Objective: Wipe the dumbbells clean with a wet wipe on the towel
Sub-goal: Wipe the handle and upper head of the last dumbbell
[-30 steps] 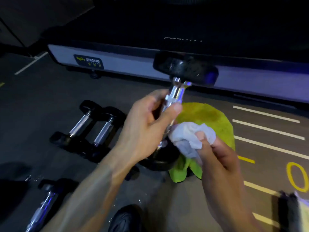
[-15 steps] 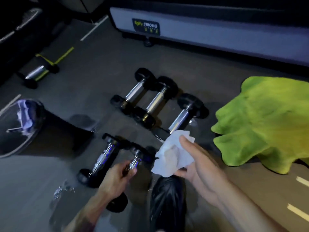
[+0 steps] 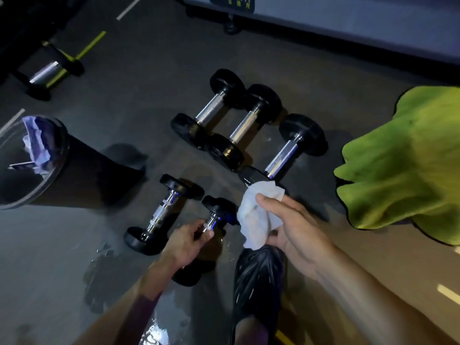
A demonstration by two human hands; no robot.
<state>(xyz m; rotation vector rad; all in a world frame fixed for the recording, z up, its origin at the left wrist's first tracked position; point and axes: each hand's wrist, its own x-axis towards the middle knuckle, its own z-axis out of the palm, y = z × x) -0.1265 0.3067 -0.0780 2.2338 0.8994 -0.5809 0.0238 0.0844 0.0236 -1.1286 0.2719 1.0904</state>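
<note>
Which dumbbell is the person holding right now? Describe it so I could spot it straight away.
Start at the dark bin on the left; two small dumbbells lie on the floor just right of it. The held dumbbell is the one nearer the white wipe. Unlike the free dumbbell beside it, the left hand grips its shiny handle.

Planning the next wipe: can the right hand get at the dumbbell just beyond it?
Probably yes: the right hand, holding the wet wipe, hovers by that dumbbell, with nothing between them.
</note>
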